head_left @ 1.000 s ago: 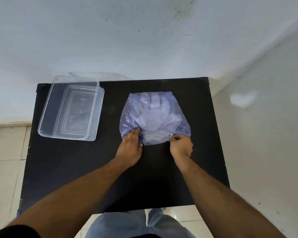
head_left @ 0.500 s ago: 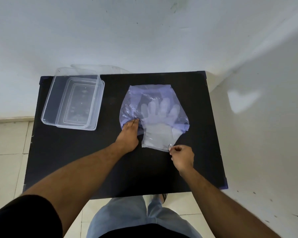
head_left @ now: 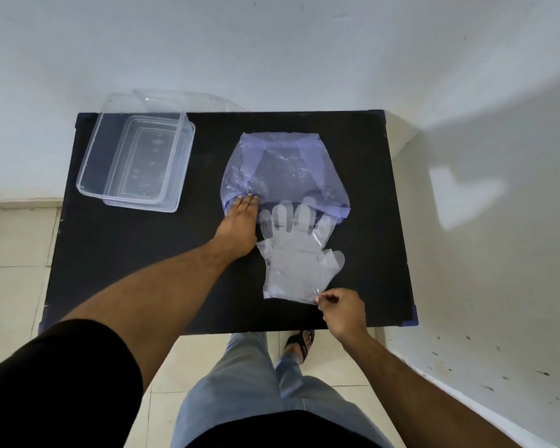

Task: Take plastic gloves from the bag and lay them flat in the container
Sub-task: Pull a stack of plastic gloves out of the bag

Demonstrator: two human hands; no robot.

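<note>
Right hand (head_left: 342, 310) fingers (head_left: 321, 298) pinch the thin clear plastic gloves' (head_left: 299, 253) cuff — nearly free of the violet plastic bag (head_left: 282, 169); left hand (head_left: 240, 223) lies open, flat on it; clear rectangular plastic container (head_left: 136, 161) at the desk's (head_left: 143, 253) far-left corner sits empty.

No text, label, brand or number can be read; faint embossed marks on the container (head_left: 136, 163) stay illegible.

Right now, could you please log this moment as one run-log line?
left hand: pins bag | right hand: pinches gloves cuff, fingertips at bag mouth | container: empty
</note>
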